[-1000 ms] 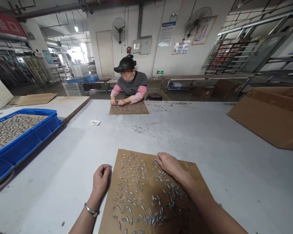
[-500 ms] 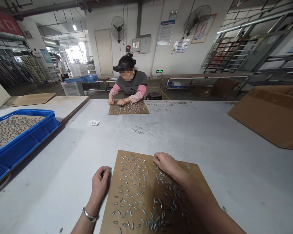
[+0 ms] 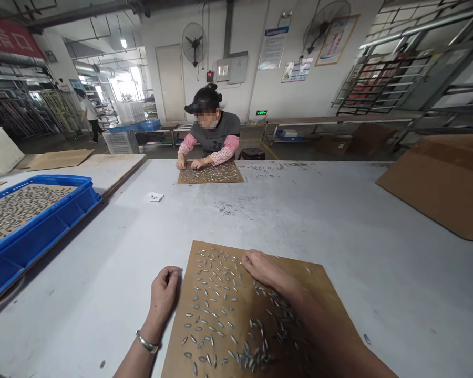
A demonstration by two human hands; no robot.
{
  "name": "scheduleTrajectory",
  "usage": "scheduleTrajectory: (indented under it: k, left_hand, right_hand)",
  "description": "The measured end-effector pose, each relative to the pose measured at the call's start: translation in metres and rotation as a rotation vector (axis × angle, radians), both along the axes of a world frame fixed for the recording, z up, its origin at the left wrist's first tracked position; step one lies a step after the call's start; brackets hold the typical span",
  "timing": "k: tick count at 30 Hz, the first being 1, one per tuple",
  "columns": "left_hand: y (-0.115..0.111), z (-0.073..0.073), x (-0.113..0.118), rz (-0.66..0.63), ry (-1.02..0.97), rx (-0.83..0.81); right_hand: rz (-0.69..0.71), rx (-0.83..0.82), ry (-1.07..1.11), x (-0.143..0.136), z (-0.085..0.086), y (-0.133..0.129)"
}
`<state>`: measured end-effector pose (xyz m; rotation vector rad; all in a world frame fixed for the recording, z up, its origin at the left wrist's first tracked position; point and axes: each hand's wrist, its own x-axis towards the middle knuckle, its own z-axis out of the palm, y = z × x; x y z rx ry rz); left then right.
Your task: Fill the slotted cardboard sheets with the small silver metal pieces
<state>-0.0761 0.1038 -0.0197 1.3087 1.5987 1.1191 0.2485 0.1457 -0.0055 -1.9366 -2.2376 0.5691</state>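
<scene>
A brown cardboard sheet (image 3: 236,310) lies on the table in front of me, bearing many small grey metal pieces, spaced apart on its left and heaped towards the bottom and right. My right hand (image 3: 260,266) is over the sheet's upper part, fingers curled down onto it; what they pinch, if anything, is hidden. Just off the sheet's left edge rests my left hand (image 3: 165,289), fingers curled together, a silver bangle (image 3: 145,342) on the wrist. Its grip is too hidden to make out. My right forearm covers part of the sheet.
Across the white table (image 3: 299,210) a person (image 3: 215,131) has both hands on another sheet of pieces (image 3: 211,173). A blue tray (image 3: 43,226) of similar pieces is at left, a cardboard box (image 3: 441,184) at right. A small white paper (image 3: 155,197) lies between.
My right hand has shifted slightly left over the sheet, nearer the spaced pieces. My left hand stays beside the sheet. The view has shifted a little, and a walking person in the background has moved.
</scene>
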Motion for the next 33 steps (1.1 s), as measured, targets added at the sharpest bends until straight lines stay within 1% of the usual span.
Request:
scheduleTrajectory:
  k: [3,5,7,9,12,15,19,24,28,30,33]
  left_hand:
    - [0.000,-0.001,-0.001,-0.004,0.003,-0.012]
    - [0.000,-0.001,-0.001,-0.006,0.005,-0.022]
    - [-0.001,-0.001,-0.001,-0.009,0.002,-0.029]
    - [-0.001,0.000,-0.001,-0.011,-0.006,-0.030]
    - [0.000,-0.002,-0.001,-0.013,-0.013,-0.025]
    - [0.001,-0.004,-0.001,-0.013,-0.008,-0.024]
    - [0.001,-0.003,-0.001,-0.009,-0.001,-0.020]
    - [-0.001,0.000,0.000,-0.001,0.000,-0.022]
    - [0.000,0.000,0.000,-0.007,-0.002,-0.024]
    - [0.000,0.000,0.000,-0.012,-0.001,-0.024]
    - [0.000,0.000,0.001,-0.012,-0.008,-0.031]
  right_hand:
    - [-0.017,-0.016,0.049,-0.010,-0.001,0.000]
    - [-0.036,-0.018,0.062,-0.009,0.000,0.001]
    - [-0.074,0.005,0.082,-0.001,0.003,0.002]
    - [-0.139,0.045,0.090,0.012,0.006,0.003]
    - [-0.200,0.057,0.050,0.032,0.010,0.002]
    - [-0.177,0.021,-0.007,0.038,0.007,0.000]
    - [-0.162,0.046,-0.038,0.031,0.000,0.002]
    - [0.015,0.107,0.034,0.019,-0.002,0.005]
    - [0.117,0.057,0.101,0.008,-0.002,0.002]
    - [0.122,0.039,0.073,0.004,-0.004,0.000]
    - [0.081,0.032,-0.014,0.002,-0.005,-0.003]
